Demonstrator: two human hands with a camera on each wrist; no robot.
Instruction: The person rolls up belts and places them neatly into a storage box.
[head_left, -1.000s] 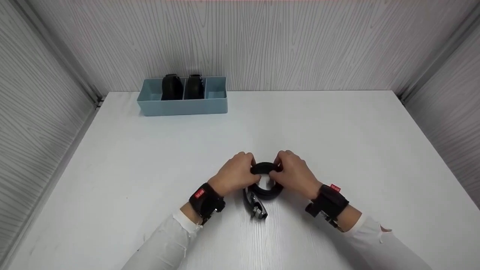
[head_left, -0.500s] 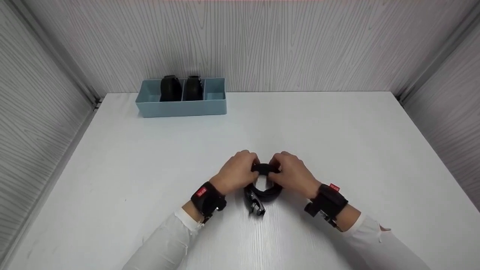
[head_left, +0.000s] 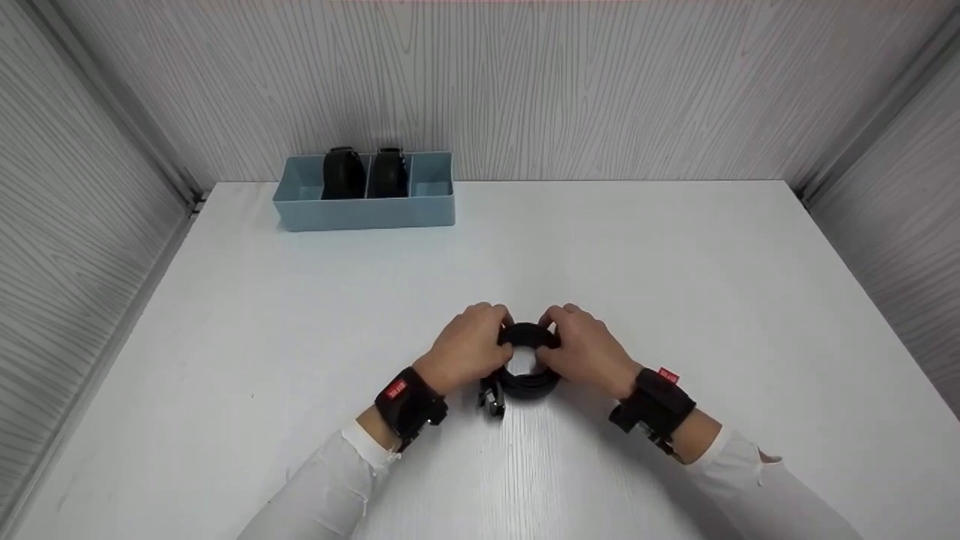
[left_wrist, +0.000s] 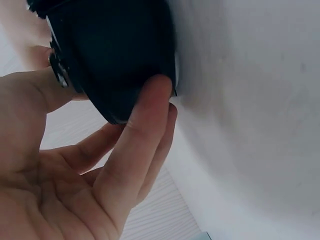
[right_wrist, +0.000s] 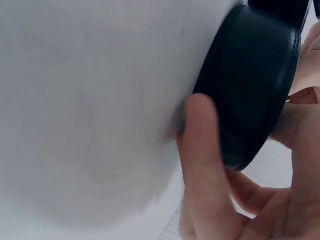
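Note:
A black belt (head_left: 529,387), wound into a round coil, stands on edge on the white table between my hands. Its silver buckle (head_left: 492,402) sticks out at the coil's near left side. My left hand (head_left: 465,348) grips the coil's left side, thumb inside the ring and fingers around the outside. From the right, my right hand (head_left: 592,351) holds it the same way. In the left wrist view, fingertips press against the smooth outer face of the belt (left_wrist: 112,50). The right wrist view shows a finger along the lower edge of the stitched strap (right_wrist: 250,80).
At the back left stands a blue divided box (head_left: 367,217). Two black coiled belts sit in it, one coil (head_left: 343,176) in the left part and another coil (head_left: 389,176) in the middle. Wood-grain panels (head_left: 615,90) close off the table's back and sides.
The buckle end has swung left and in closer to the coil, which looks turned slightly. Both hands keep their hold and shift only a little.

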